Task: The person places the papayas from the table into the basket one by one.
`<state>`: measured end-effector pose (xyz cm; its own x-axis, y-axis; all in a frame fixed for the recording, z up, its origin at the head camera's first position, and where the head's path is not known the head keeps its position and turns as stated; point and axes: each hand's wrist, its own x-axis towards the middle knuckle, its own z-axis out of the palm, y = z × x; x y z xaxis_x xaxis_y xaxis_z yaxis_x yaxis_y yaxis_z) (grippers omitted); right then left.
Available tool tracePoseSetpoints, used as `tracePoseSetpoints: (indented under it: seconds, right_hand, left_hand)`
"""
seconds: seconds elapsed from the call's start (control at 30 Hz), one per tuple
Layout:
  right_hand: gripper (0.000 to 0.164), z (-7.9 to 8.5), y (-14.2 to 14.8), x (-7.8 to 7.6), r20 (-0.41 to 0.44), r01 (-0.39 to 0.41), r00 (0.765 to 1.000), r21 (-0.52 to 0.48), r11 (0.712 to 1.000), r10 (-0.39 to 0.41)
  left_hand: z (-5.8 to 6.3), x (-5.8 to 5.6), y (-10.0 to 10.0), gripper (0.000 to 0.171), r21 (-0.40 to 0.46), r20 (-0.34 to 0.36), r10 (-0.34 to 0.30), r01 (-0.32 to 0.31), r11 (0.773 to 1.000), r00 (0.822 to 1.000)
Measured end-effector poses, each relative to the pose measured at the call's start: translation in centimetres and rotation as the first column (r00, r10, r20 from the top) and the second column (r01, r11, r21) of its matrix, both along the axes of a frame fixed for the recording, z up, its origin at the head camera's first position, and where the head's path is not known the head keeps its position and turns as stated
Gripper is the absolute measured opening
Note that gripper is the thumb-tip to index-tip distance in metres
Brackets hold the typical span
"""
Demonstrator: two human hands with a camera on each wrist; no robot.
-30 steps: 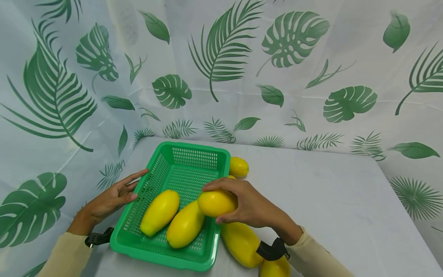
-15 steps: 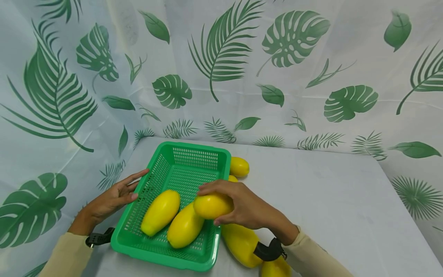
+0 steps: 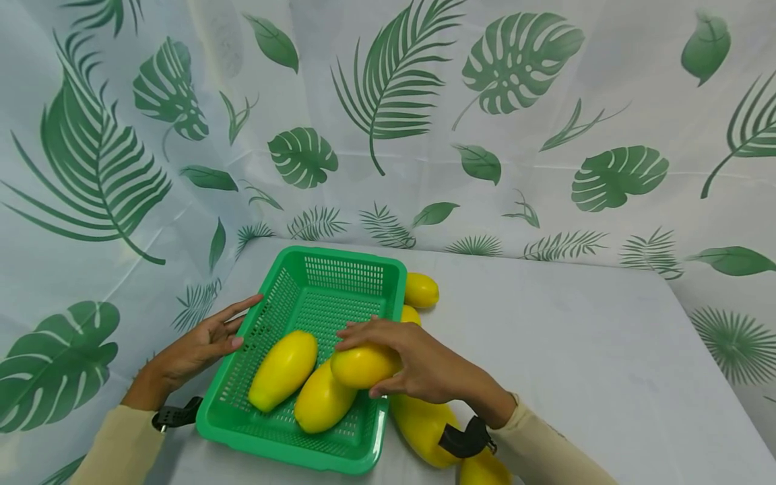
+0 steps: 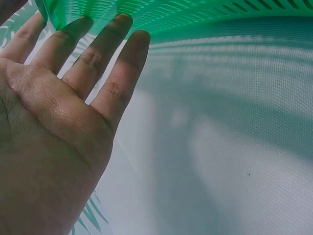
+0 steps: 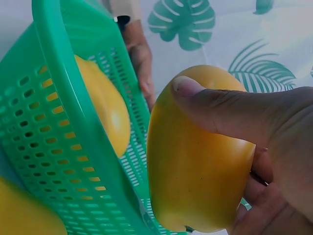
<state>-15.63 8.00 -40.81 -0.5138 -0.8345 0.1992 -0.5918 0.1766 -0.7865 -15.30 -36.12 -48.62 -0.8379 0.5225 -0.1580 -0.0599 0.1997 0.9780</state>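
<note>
My right hand grips a yellow papaya over the right side of a green plastic basket. In the right wrist view, the thumb lies along the near side of this papaya, with the other fingers partly hidden behind it. Two more papayas lie in the basket, one on the left and one beside it, which the held fruit overlaps. My left hand rests against the basket's left side; in the left wrist view its fingers are extended and reach the slotted wall.
Several papayas lie on the white-covered table along the basket's right side: one at the back, one partly behind the right hand, others near the front. Leaf-printed cloth hangs behind and at left.
My right hand has shifted slightly left with the papaya, bringing it further in over the basket. The left hand keeps its place on the basket's side.
</note>
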Motion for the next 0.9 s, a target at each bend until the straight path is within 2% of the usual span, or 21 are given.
tracePoseSetpoints:
  seconds: [0.4, 0.7, 0.9]
  right_hand:
    - [0.074, -0.5, -0.3, 0.1, 0.016, -0.032, 0.999, 0.011, 0.999, 0.032]
    - [0.075, -0.9, -1.2, 0.2, 0.024, -0.102, 0.995, -0.006, 0.995, 0.102]
    - [0.076, -0.8, -1.2, 0.4, 0.031, -0.098, 0.995, 0.013, 0.995, 0.098]
  left_hand:
    - [0.0, 0.2, 0.0, 0.074, 0.012, -0.003, -0.003, 0.003, 1.0, 1.0]
    - [-0.2, 0.0, -0.1, 0.074, 0.021, 0.002, 0.003, -0.003, 1.0, 1.0]
    - [-0.1, 0.1, -0.2, 0.074, 0.026, 0.005, -0.003, 0.003, 1.0, 1.0]
